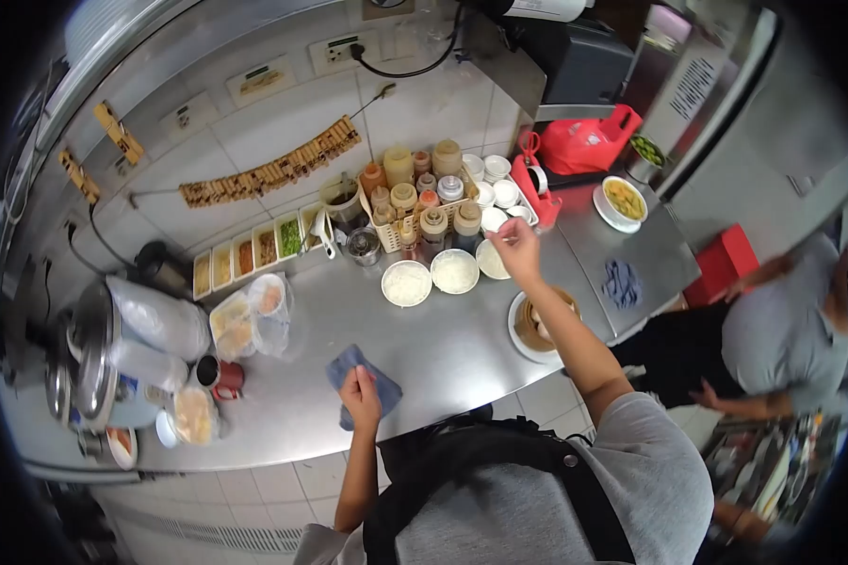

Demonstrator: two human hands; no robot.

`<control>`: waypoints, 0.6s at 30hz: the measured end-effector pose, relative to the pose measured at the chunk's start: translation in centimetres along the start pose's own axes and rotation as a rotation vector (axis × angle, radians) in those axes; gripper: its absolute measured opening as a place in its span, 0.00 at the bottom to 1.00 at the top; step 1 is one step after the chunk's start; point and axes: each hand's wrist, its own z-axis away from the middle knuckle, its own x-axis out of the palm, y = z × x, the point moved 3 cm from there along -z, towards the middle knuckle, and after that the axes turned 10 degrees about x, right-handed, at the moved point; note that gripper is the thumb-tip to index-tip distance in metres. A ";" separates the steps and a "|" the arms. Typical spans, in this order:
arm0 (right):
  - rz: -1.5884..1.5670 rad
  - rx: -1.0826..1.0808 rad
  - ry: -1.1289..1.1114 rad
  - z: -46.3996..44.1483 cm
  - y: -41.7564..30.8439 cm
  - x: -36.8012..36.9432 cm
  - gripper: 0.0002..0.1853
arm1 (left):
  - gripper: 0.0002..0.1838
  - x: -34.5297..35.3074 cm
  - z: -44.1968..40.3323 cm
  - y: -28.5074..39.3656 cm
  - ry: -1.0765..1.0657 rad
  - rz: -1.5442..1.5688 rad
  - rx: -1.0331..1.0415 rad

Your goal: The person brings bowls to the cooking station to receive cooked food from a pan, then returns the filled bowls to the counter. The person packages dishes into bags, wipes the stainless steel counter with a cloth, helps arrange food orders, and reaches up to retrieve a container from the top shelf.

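My left hand [360, 399] is closed on a folded blue cloth [383, 384] at the counter's front edge. Farther right, my right hand [515, 249] is closed in a pinch above a white bowl [491, 261]; whatever the fingertips hold is too small to make out. Two more bowls of white rice, one in the middle [454, 272] and one at the left [406, 283], stand beside it. Under my right forearm a bamboo steamer [528, 325] with pale buns sits on a white plate [519, 347], partly hidden.
Behind the bowls stands a basket of sauce bottles [402, 198]. Topping trays [264, 247] line the wall. Bags and a red mug [220, 377] are at the left. A soup bowl [624, 200] and a checked cloth [622, 284] lie right, near another person [782, 320].
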 end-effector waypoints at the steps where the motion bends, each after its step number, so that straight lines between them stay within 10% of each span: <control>1: 0.062 -0.039 0.057 -1.3 0.1 -0.5 0.11 | 0.20 0.7 2.0 0.2 0.048 -0.028 -0.037; 5: 0.026 -0.030 -0.189 -2.7 0.2 2.6 0.16 | 0.20 2.3 8.5 0.5 0.222 0.009 -0.251; 7: 0.316 -0.366 0.209 -1.8 -2.3 3.7 0.20 | 0.20 1.7 9.5 1.3 0.265 -0.040 -0.264; 11: -0.173 -0.086 -0.186 -1.0 -1.4 7.2 0.28 | 0.21 -0.5 9.5 3.4 0.353 -0.223 -0.146; 13: 0.080 -0.220 -0.087 0.0 -0.8 9.7 0.35 | 0.21 -1.0 8.9 4.3 0.414 -0.209 -0.147; 18: 0.142 0.270 -0.066 -1.0 2.7 13.9 0.34 | 0.21 -1.3 6.9 3.3 0.329 -0.176 -0.093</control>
